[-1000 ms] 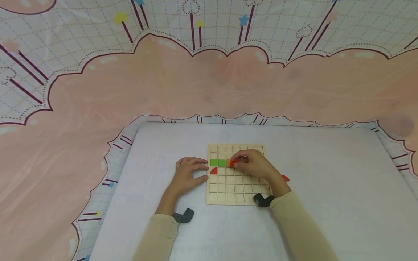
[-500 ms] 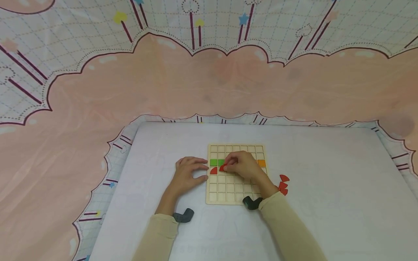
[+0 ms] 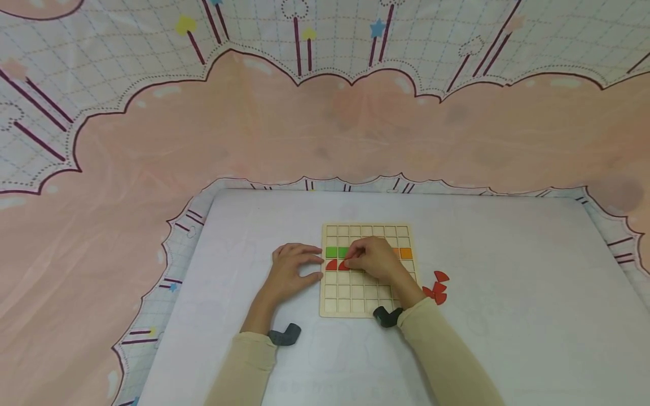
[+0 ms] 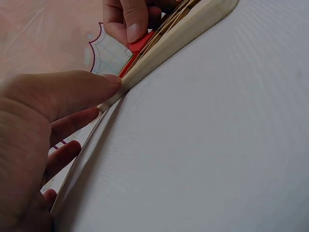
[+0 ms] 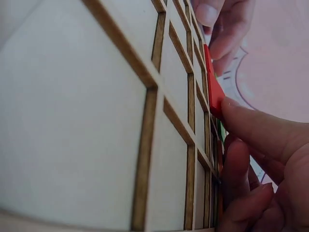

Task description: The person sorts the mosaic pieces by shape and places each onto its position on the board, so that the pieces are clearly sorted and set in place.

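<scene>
A wooden grid board (image 3: 343, 306) lies on the white table. My right hand (image 3: 374, 259) is over it, pinching a red quarter-circle piece (image 3: 342, 265) between thumb and fingers at the second cell of a row. Another red quarter-circle piece (image 3: 331, 265) sits in the first cell of that row. In the row above, green squares (image 3: 331, 252) lie at the left end and an orange square (image 3: 406, 253) at the right; my right hand hides the cells between. My left hand (image 3: 294, 268) has its fingers spread, fingertips at the board's left edge; its thumb (image 4: 108, 84) touches the rim in the left wrist view.
Several loose red quarter-circle pieces (image 3: 439, 287) lie on the table just right of the board, some overlapping. A dark strap-like device (image 3: 387, 317) at the right wrist hangs over the board's front edge. A patterned pink cloth (image 3: 325, 135) surrounds the white surface.
My right hand has moved left and slightly nearer, carrying the red piece from above the orange square to the cell beside the first red piece. My left hand stays put.
</scene>
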`<action>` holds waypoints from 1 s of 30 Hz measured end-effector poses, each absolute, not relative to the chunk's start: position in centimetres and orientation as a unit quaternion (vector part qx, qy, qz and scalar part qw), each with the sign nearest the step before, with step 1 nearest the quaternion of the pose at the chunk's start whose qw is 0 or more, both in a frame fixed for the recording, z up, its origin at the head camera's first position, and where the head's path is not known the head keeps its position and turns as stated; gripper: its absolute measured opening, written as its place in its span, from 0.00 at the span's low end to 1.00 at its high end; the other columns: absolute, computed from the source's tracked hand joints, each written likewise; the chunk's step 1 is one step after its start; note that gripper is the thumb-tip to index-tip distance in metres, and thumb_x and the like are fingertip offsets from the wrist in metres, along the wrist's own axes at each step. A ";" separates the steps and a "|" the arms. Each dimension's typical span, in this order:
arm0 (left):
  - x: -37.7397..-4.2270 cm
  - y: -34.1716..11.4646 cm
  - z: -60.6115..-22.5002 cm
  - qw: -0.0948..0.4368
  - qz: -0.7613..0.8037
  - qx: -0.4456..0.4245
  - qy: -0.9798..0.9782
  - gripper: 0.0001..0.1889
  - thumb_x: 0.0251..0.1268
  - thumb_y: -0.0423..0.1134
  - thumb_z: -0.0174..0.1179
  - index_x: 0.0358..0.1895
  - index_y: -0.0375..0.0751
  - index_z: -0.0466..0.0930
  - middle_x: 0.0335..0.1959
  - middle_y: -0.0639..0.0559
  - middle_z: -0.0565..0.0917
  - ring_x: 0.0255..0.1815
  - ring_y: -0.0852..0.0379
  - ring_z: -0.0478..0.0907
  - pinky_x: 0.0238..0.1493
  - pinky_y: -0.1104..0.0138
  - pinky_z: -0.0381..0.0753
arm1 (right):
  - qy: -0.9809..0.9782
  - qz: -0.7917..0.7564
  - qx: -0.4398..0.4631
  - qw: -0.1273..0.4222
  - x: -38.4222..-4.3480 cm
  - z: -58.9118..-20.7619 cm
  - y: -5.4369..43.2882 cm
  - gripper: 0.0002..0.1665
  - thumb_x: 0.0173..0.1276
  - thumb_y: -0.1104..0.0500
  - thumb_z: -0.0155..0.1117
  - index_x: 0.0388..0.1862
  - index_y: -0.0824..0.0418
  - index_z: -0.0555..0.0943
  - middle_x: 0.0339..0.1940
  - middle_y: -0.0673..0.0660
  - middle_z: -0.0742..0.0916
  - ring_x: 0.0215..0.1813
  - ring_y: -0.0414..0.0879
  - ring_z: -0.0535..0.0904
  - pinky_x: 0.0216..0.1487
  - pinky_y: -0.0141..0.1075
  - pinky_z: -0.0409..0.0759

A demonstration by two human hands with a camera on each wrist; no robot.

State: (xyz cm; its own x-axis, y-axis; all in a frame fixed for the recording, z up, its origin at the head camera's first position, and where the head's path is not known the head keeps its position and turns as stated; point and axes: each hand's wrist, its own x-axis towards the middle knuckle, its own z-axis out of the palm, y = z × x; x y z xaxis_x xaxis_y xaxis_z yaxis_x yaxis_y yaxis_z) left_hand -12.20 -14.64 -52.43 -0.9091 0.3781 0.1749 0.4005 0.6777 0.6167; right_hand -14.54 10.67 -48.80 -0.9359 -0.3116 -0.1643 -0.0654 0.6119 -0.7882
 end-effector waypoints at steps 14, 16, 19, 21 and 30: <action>-12.2 -14.7 -52.4 0.017 -0.346 -0.215 -0.913 0.15 0.55 0.46 0.75 0.47 0.53 0.89 0.60 0.57 0.85 0.66 0.50 0.72 0.72 0.44 0.53 | 0.893 -0.403 -0.119 0.162 -14.8 -49.0 11.0 0.10 0.54 0.56 0.82 0.32 0.49 0.87 0.27 0.48 0.84 0.33 0.44 0.76 0.37 0.36 0.74; -12.2 -14.7 -52.4 0.016 -0.347 -0.214 -0.913 0.15 0.55 0.46 0.75 0.47 0.53 0.89 0.60 0.56 0.85 0.66 0.50 0.72 0.72 0.44 0.53 | 0.893 -0.398 -0.124 0.167 -14.9 -48.8 11.0 0.12 0.53 0.56 0.82 0.34 0.49 0.87 0.28 0.48 0.84 0.33 0.44 0.76 0.38 0.35 0.73; -12.2 -14.7 -52.4 0.013 -0.347 -0.213 -0.913 0.15 0.56 0.46 0.75 0.47 0.53 0.89 0.60 0.56 0.85 0.66 0.50 0.72 0.72 0.44 0.53 | 0.894 -0.395 -0.127 0.171 -14.9 -48.8 11.1 0.12 0.53 0.56 0.82 0.34 0.49 0.87 0.29 0.47 0.84 0.33 0.44 0.76 0.38 0.35 0.74; -12.3 -14.7 -52.4 0.011 -0.346 -0.212 -0.914 0.15 0.56 0.46 0.75 0.47 0.53 0.89 0.60 0.57 0.84 0.66 0.50 0.72 0.73 0.44 0.52 | 0.894 -0.393 -0.128 0.174 -14.9 -48.7 11.1 0.12 0.53 0.56 0.82 0.34 0.49 0.87 0.29 0.47 0.84 0.32 0.44 0.76 0.38 0.35 0.74; -12.3 -14.7 -52.5 0.011 -0.346 -0.213 -0.914 0.15 0.56 0.47 0.75 0.47 0.54 0.89 0.60 0.57 0.84 0.66 0.50 0.72 0.73 0.45 0.52 | 0.899 -0.382 -0.125 0.174 -14.9 -48.6 11.1 0.11 0.54 0.57 0.81 0.34 0.49 0.86 0.28 0.47 0.83 0.33 0.44 0.76 0.38 0.36 0.73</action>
State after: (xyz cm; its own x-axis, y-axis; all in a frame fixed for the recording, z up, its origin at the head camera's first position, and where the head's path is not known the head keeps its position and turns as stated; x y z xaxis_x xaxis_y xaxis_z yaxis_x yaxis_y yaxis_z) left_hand -12.33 -14.69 -52.48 -0.9094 0.3805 0.1679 0.3961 0.6696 0.6283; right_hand -14.88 11.07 -48.61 -0.9088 -0.3565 -0.2170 -0.0914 0.6774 -0.7299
